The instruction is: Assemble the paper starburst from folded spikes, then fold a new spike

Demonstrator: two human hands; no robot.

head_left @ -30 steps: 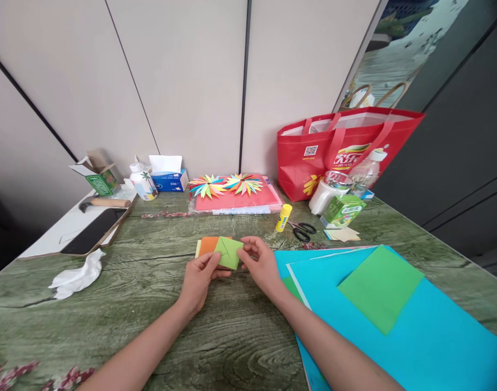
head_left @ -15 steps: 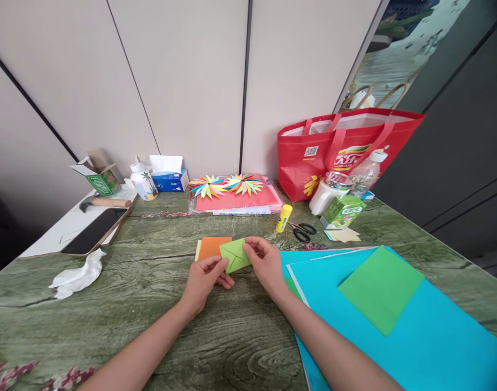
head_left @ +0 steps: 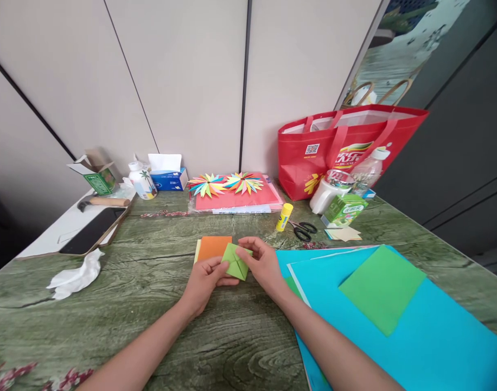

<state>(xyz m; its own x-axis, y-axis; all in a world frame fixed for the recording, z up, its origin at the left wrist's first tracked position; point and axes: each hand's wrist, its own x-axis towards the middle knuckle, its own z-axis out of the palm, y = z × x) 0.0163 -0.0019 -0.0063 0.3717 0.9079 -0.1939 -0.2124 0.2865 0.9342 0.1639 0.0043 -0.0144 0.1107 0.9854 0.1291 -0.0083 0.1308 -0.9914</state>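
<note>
Between both hands, just above the table, is a small folded light-green paper (head_left: 237,264) with crossing creases on its face. My left hand (head_left: 205,279) pinches its left edge between thumb and fingers. At the upper right edge, my right hand (head_left: 261,262) is closed on it with the thumb on top. Right behind the left hand lies an orange paper square (head_left: 216,247), a pale yellow edge showing under it. A green paper square (head_left: 382,290) rests on large blue sheets (head_left: 415,336) by my right forearm.
Behind stand a yellow glue stick (head_left: 284,217), black-handled scissors (head_left: 303,231) and folded paper stars (head_left: 243,184) on a red pack. A red bag (head_left: 301,168), a jar (head_left: 325,195) and a green box (head_left: 344,210) are right. Left are a crumpled tissue (head_left: 75,277), phone (head_left: 94,231) and hammer (head_left: 106,201).
The light-green paper has turned between my fingers, from a wider tilted shape to a diamond-like one. My right hand has shifted slightly left; the things on the table stay put.
</note>
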